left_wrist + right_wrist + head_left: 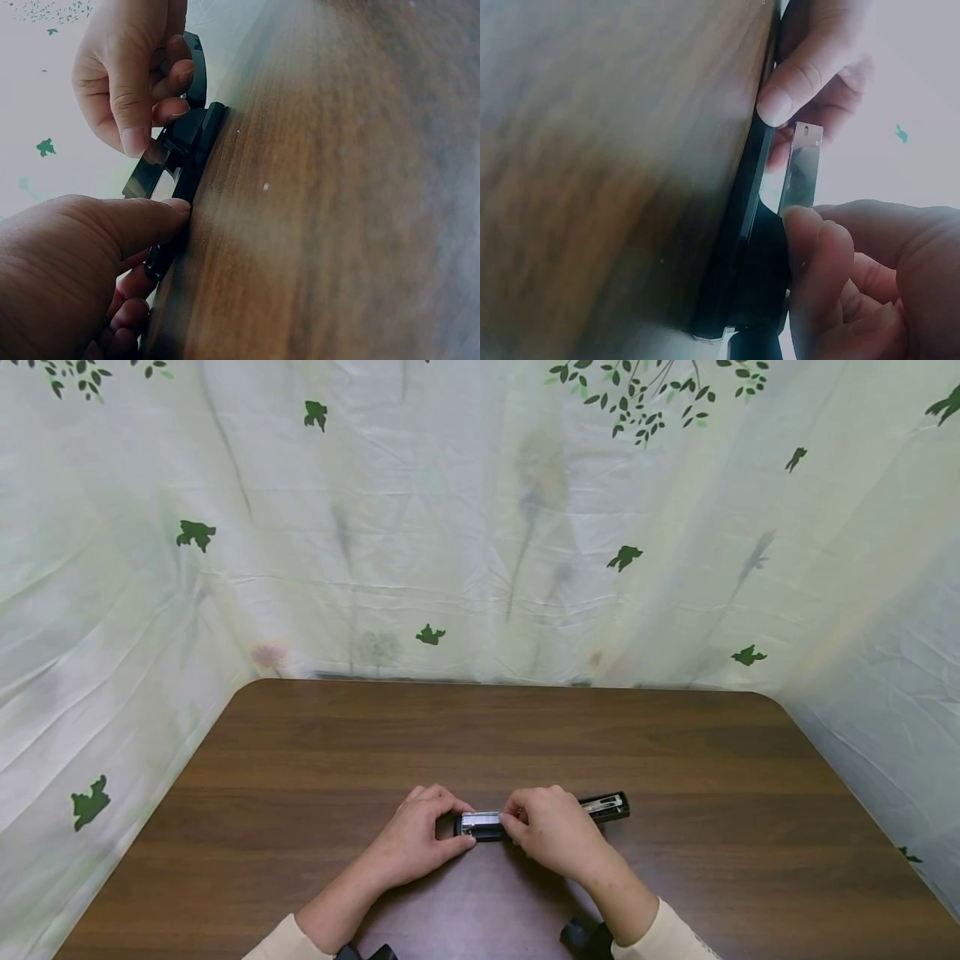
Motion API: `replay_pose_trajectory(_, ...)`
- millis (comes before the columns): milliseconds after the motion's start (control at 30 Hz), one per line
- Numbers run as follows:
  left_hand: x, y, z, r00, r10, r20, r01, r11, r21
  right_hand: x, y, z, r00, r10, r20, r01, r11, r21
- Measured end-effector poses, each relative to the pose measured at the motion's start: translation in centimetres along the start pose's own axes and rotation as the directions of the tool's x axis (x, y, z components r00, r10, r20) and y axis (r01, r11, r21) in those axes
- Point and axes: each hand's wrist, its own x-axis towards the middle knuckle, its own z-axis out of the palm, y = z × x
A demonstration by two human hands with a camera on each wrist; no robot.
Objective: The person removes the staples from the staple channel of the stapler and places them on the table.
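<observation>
A black stapler (489, 833) lies opened out on the table, its top arm (617, 807) swung back to the right. My left hand (416, 837) grips the left end of the base between thumb and fingers. The metal magazine (802, 176) stands raised at an angle above the base (742, 217) in the right wrist view. My right hand (558, 833) pinches this magazine between thumb and index finger, the other fingers curled. In the left wrist view the right thumb (131, 120) hides part of the metal. Whether staples are inside, I cannot tell.
The brown wooden table (480, 735) has rounded far corners. A pale curtain (465, 527) with leaf prints hangs behind it and along both sides. Black devices (585, 937) sit at both wrists. A small pale speck (265, 186) lies on the wood.
</observation>
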Motion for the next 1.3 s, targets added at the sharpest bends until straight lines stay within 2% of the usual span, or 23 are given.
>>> replay_pose_trajectory(567, -0.01, -0.09, 0.12, 1.0, -0.003, -0.004, 0.003, 1.0, 0.002, -0.16, -0.3, 0.33, 1.0, 0.015, -0.012, -0.014, 0.999, 0.046)
replay_pose_trajectory(933, -0.04, 0.06, 0.03, 1.0, -0.009, 0.002, 0.009, 1.0, 0.002, -0.24, -0.53, 0.4, 0.997, 0.073, 0.016, -0.074, 0.995, 0.07)
replay_pose_trajectory(1300, -0.06, 0.06, 0.05, 1.0, -0.01, -0.002, 0.01, 1.0, 0.003, -0.26, -0.69, 0.42, 0.996, 0.094, 0.013, -0.094, 0.994, 0.061)
